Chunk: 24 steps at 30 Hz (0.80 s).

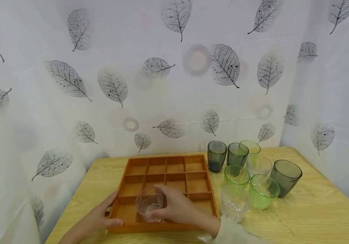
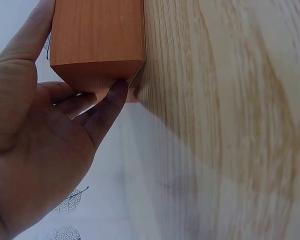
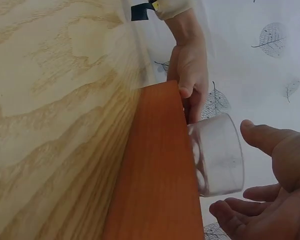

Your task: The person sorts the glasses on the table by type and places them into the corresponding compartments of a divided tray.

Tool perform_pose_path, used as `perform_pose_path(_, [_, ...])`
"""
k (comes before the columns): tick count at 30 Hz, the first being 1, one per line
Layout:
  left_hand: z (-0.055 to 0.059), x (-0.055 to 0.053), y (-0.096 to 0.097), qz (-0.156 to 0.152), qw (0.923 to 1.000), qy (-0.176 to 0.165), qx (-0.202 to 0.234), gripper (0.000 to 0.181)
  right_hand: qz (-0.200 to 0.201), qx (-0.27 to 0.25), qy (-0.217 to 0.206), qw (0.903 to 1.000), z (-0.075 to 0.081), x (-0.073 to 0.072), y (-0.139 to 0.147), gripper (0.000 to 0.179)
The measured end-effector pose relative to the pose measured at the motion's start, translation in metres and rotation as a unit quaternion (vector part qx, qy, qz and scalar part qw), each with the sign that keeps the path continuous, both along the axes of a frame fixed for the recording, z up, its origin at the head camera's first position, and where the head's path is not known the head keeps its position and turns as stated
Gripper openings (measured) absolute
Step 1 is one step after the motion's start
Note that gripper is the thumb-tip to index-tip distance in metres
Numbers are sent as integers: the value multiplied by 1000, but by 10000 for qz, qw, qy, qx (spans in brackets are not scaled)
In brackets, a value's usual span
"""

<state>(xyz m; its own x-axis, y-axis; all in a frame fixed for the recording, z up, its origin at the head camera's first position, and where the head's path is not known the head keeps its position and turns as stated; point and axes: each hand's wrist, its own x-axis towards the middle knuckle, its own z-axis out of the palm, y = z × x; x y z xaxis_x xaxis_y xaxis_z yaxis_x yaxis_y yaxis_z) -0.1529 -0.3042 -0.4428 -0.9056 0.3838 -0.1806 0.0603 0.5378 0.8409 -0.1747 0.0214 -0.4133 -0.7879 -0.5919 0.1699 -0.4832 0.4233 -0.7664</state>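
A brown wooden divided tray (image 1: pixel 131 228) lies on the table. My left hand (image 1: pixel 93 220) grips its front left corner; the left wrist view shows the fingertips (image 2: pixel 119 89) curled against the underside of the tray's end. A clear glass (image 1: pixel 144 207) stands upright in a front-row compartment, second from the left. Around this glass is my right hand (image 1: pixel 181 207), thumb on the near side and fingers behind. From the right wrist, a gap shows between the thumb (image 3: pixel 255 131) and the glass (image 3: pixel 221 157), with the fingers also spread off its wall.
Right of the tray stand several loose tumblers: dark grey glasses (image 1: pixel 285 178), green glasses (image 1: pixel 263 195) and clear glasses (image 1: pixel 235 205). They stand close together on the wooden table (image 1: pixel 320 210). A leaf-patterned curtain (image 1: pixel 174 98) hangs behind and at both sides.
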Motion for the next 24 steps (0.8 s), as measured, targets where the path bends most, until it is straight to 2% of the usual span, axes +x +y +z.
perform_pose_path(5, [0, 0, 0, 52, 9997, -166, 190, 105, -95, -153, 32, 9998, 4, 1, 10, 68])
perform_pose_path(9, [0, 0, 1, 99, 9994, -231, 220, 105, -112, -419, -282, 9987, 11, 2, 26, 61])
perform_pose_path(13, [0, -1, 0, 116, 9996, -203, 168, 105, -176, -585, -312, 9976, 13, 5, 43, 55])
perform_pose_path(18, [-2, -2, 0, 132, 9993, -294, 196, 105, -185, -777, -223, 9966, 12, 12, 67, 54])
perform_pose_path(24, [-4, -1, 1, 81, 9994, -240, 250, 106, -245, -957, -383, 9944, 15, 20, 100, 54])
